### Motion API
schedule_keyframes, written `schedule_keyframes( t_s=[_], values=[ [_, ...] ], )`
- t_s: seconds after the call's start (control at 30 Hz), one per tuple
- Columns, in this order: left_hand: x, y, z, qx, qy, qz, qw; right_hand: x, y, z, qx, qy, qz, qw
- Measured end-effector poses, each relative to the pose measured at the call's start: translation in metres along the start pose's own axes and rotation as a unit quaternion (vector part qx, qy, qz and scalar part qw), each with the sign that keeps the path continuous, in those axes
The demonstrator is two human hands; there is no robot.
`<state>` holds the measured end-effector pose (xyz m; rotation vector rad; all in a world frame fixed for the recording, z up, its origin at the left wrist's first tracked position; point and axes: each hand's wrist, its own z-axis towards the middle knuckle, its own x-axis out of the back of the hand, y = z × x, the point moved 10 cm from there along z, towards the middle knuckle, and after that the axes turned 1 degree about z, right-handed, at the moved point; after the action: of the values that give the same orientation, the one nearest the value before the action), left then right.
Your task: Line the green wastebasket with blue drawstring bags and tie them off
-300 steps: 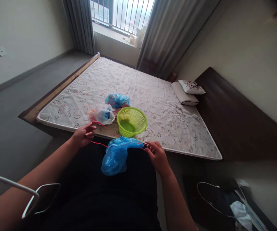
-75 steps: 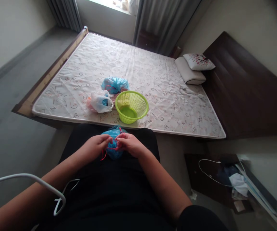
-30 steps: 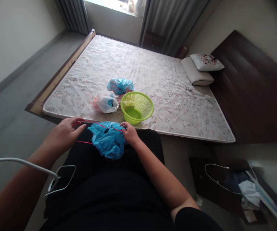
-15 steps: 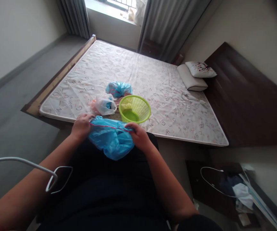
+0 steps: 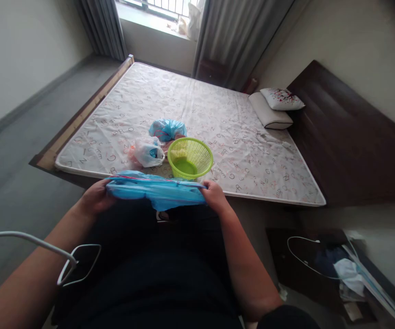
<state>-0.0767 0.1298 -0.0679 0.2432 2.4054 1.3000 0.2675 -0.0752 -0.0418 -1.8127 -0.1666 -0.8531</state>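
Observation:
A blue plastic bag (image 5: pixel 159 191) with a red drawstring along its top is stretched sideways between my hands, in front of the bed's near edge. My left hand (image 5: pixel 98 196) is closed on its left end, and my right hand (image 5: pixel 214 195) grips the right end. Just beyond the bag, on the mattress, stands a green plastic basket (image 5: pixel 197 160) with nothing visible inside. To its left sits a white plastic bag (image 5: pixel 146 151) with something blue showing in it. Behind that lies a bunched blue bag (image 5: pixel 167 130) with red string.
The patterned mattress (image 5: pixel 211 109) lies on a wooden bed frame. Two pillows (image 5: pixel 271 109) rest by the dark headboard (image 5: pixel 348 141). A white cable (image 5: pixel 29 236) hangs over my left forearm. At lower right a dark nightstand (image 5: pixel 286 260) carries a cord and white items.
My hands have moved apart, pulling the blue bag wider and flatter. Its lower part, which hung down before, is now drawn up. The basket and the other bags stay in place.

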Motion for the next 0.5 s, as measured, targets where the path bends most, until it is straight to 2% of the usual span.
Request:
schedule_keyframes(
  t_s=[0.07,0.13,0.2,0.27,0.33,0.37,0.43,0.5],
  values=[
    [-0.008,-0.022,-0.012,0.101,-0.012,-0.015,0.995,0.011,0.011,0.007,-0.035,0.056,0.04,0.997],
    [-0.013,-0.037,-0.018,0.152,-0.008,0.028,0.988,0.02,0.018,0.013,-0.069,0.08,0.07,0.992],
    [-0.024,-0.037,-0.014,0.127,-0.018,0.106,0.986,0.024,0.021,0.016,-0.111,0.074,0.147,0.98],
    [-0.045,-0.029,-0.005,0.087,-0.039,0.157,0.983,0.019,0.014,0.016,-0.154,0.02,0.282,0.947],
    [-0.071,-0.014,0.001,0.076,-0.054,0.143,0.985,0.015,-0.014,0.016,-0.158,-0.056,0.417,0.893],
    [-0.087,-0.004,0.002,0.083,-0.061,0.119,0.988,0.021,-0.034,0.017,-0.135,-0.079,0.461,0.873],
    [-0.123,0.034,-0.001,0.052,-0.077,0.047,0.995,0.048,-0.074,0.025,-0.06,-0.068,0.504,0.859],
    [-0.161,0.089,-0.012,-0.035,-0.115,-0.009,0.993,0.083,-0.108,0.036,0.018,-0.028,0.51,0.86]
  ],
)
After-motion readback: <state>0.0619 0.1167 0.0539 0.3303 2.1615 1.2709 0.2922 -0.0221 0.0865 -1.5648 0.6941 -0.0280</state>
